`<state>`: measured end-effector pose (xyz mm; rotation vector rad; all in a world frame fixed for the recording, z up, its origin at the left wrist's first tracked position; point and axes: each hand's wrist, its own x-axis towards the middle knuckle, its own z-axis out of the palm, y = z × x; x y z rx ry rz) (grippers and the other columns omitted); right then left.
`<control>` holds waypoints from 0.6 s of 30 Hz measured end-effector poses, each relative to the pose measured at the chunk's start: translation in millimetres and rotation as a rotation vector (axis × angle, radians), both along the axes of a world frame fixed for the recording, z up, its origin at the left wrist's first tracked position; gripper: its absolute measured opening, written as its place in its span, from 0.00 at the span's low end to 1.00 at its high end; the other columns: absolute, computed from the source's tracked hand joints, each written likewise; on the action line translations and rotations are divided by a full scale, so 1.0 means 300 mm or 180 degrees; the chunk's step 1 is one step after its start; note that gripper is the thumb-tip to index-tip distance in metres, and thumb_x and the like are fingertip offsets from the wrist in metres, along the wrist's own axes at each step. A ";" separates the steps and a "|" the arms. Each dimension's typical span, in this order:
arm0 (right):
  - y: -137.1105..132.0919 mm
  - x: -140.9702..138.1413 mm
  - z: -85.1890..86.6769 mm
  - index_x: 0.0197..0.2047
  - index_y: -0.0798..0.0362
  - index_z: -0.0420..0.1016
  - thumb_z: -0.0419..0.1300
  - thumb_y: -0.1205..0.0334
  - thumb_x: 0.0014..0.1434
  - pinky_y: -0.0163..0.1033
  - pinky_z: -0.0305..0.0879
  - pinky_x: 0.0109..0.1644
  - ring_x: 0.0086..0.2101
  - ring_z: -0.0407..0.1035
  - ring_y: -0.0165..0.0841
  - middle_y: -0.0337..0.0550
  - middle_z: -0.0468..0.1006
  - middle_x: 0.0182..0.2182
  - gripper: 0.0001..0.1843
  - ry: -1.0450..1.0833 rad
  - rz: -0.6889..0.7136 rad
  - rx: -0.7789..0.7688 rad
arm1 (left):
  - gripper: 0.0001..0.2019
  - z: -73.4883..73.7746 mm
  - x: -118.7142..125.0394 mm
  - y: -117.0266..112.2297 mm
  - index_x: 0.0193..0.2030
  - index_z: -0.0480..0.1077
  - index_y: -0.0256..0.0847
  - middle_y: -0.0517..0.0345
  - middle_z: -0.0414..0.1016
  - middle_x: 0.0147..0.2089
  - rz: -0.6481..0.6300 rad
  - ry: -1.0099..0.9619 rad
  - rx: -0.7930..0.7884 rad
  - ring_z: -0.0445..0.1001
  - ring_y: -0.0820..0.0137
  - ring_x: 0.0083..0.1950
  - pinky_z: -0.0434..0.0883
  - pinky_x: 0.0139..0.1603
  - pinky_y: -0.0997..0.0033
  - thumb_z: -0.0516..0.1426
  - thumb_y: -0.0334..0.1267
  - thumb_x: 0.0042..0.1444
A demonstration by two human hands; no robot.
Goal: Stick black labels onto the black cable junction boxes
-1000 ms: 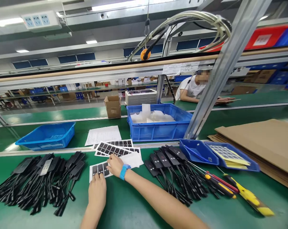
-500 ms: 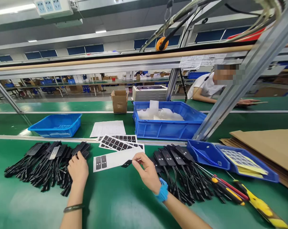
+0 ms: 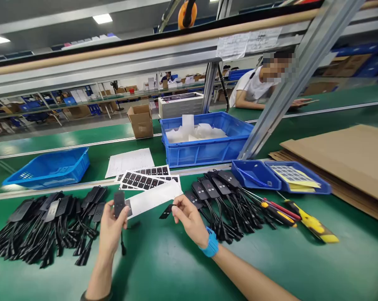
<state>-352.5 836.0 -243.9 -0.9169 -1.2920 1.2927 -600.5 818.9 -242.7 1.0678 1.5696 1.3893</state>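
My left hand (image 3: 111,225) grips a small black control box (image 3: 119,203) with a short cable dangling below it. In my right hand (image 3: 189,217), pinched between thumb and fingers, is a black label sticker (image 3: 166,211). A white backing sheet (image 3: 156,196) lies between the hands, its left end partly behind the held box. To the left rests a pile of black cabled boxes (image 3: 63,209). Another group of cabled boxes (image 3: 220,188), with printed faces, lies beyond my right hand. Several sticker sheets (image 3: 141,180) overlap behind the backing sheet.
A blue basket (image 3: 51,168) stands back left, and a large blue bin (image 3: 201,154) holds white sheets. Screwdrivers (image 3: 278,214), a yellow-black tool (image 3: 310,223), small blue trays (image 3: 257,177) and cardboard (image 3: 342,163) lie right. A metal post (image 3: 289,92) slants upward. A person sits across the bench.
My left hand has lifted a control box from the left pile and brought it toward the middle. My right hand still pinches the sticker. The camera view has tilted down and shifted.
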 end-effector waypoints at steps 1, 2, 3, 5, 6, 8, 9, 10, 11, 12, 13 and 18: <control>0.000 0.001 0.002 0.36 0.50 0.63 0.58 0.46 0.62 0.35 0.59 0.28 0.22 0.61 0.27 0.32 0.65 0.25 0.16 0.0013 0.0014 -0.0032 | 0.25 -0.006 0.039 -0.007 0.54 0.66 0.40 0.53 0.77 0.43 -0.0283 -0.0475 -0.0151 0.70 0.74 0.29 0.69 0.28 0.74 0.63 0.51 0.55; 0.001 0.003 0.002 0.35 0.50 0.63 0.57 0.46 0.63 0.35 0.58 0.28 0.21 0.61 0.26 0.32 0.64 0.25 0.15 0.0016 0.0023 -0.0060 | 0.23 -0.012 0.076 -0.014 0.54 0.65 0.40 0.52 0.77 0.43 -0.0532 -0.0872 -0.0316 0.70 0.75 0.29 0.70 0.29 0.74 0.63 0.50 0.57; 0.001 0.006 0.002 0.35 0.50 0.63 0.57 0.47 0.63 0.35 0.58 0.27 0.21 0.61 0.26 0.32 0.64 0.25 0.15 0.0019 0.0020 -0.0085 | 0.23 -0.017 0.109 -0.023 0.55 0.64 0.40 0.52 0.78 0.44 -0.0741 -0.1183 -0.0482 0.71 0.75 0.30 0.71 0.31 0.74 0.62 0.48 0.58; 0.001 0.011 0.002 0.34 0.50 0.63 0.57 0.47 0.63 0.34 0.58 0.26 0.20 0.61 0.25 0.31 0.64 0.25 0.15 0.0026 0.0006 -0.0145 | 0.24 -0.022 0.162 -0.040 0.57 0.63 0.40 0.50 0.78 0.46 -0.1049 -0.1567 -0.0771 0.74 0.74 0.32 0.74 0.36 0.71 0.63 0.44 0.57; 0.001 0.014 0.003 0.34 0.50 0.63 0.57 0.47 0.63 0.34 0.57 0.26 0.20 0.61 0.25 0.31 0.64 0.25 0.15 0.0042 0.0010 -0.0188 | 0.26 -0.022 0.182 -0.049 0.59 0.62 0.40 0.50 0.78 0.47 -0.1160 -0.1675 -0.0870 0.76 0.72 0.35 0.75 0.40 0.68 0.65 0.41 0.56; 0.002 0.017 0.006 0.34 0.50 0.63 0.58 0.48 0.62 0.33 0.57 0.24 0.19 0.61 0.24 0.30 0.64 0.24 0.15 0.0094 0.0046 -0.0289 | 0.31 -0.019 0.211 -0.066 0.61 0.60 0.41 0.50 0.78 0.47 -0.1338 -0.1793 -0.0975 0.79 0.67 0.41 0.76 0.47 0.63 0.66 0.38 0.54; 0.002 0.018 0.008 0.34 0.50 0.63 0.58 0.48 0.62 0.32 0.57 0.23 0.18 0.61 0.24 0.30 0.64 0.24 0.15 0.0116 0.0077 -0.0339 | 0.32 -0.017 0.222 -0.073 0.62 0.59 0.41 0.49 0.78 0.47 -0.1415 -0.1810 -0.0998 0.80 0.64 0.43 0.75 0.50 0.62 0.66 0.37 0.53; 0.003 0.018 0.010 0.34 0.50 0.63 0.59 0.48 0.61 0.32 0.57 0.22 0.18 0.60 0.23 0.30 0.64 0.24 0.15 0.0126 0.0106 -0.0388 | 0.32 -0.014 0.230 -0.081 0.62 0.59 0.40 0.48 0.78 0.47 -0.1492 -0.1804 -0.1016 0.80 0.62 0.45 0.75 0.51 0.60 0.66 0.37 0.53; 0.003 0.016 0.011 0.33 0.50 0.63 0.60 0.49 0.60 0.31 0.56 0.21 0.17 0.59 0.23 0.30 0.64 0.24 0.15 0.0118 0.0130 -0.0433 | 0.31 -0.012 0.236 -0.087 0.62 0.59 0.40 0.47 0.78 0.48 -0.1565 -0.1779 -0.1036 0.80 0.61 0.46 0.74 0.53 0.58 0.66 0.38 0.54; 0.003 0.014 0.012 0.33 0.51 0.64 0.61 0.49 0.60 0.31 0.56 0.21 0.17 0.59 0.22 0.30 0.65 0.23 0.15 0.0095 0.0150 -0.0473 | 0.31 -0.011 0.241 -0.094 0.62 0.59 0.40 0.45 0.78 0.49 -0.1635 -0.1743 -0.1060 0.80 0.59 0.47 0.74 0.54 0.57 0.65 0.39 0.55; 0.002 0.012 0.012 0.33 0.51 0.65 0.61 0.49 0.59 0.31 0.55 0.20 0.17 0.58 0.22 0.30 0.65 0.23 0.15 0.0057 0.0161 -0.0510 | 0.30 -0.010 0.246 -0.100 0.62 0.59 0.40 0.43 0.78 0.50 -0.1705 -0.1708 -0.1087 0.80 0.58 0.48 0.73 0.55 0.55 0.65 0.39 0.55; -0.005 0.008 0.013 0.32 0.52 0.69 0.63 0.52 0.57 0.30 0.56 0.19 0.18 0.58 0.22 0.33 0.67 0.25 0.13 -0.0085 0.0172 -0.0549 | 0.31 -0.009 0.262 -0.121 0.62 0.58 0.41 0.39 0.77 0.54 -0.1832 -0.1663 -0.1097 0.79 0.54 0.51 0.72 0.57 0.50 0.65 0.42 0.56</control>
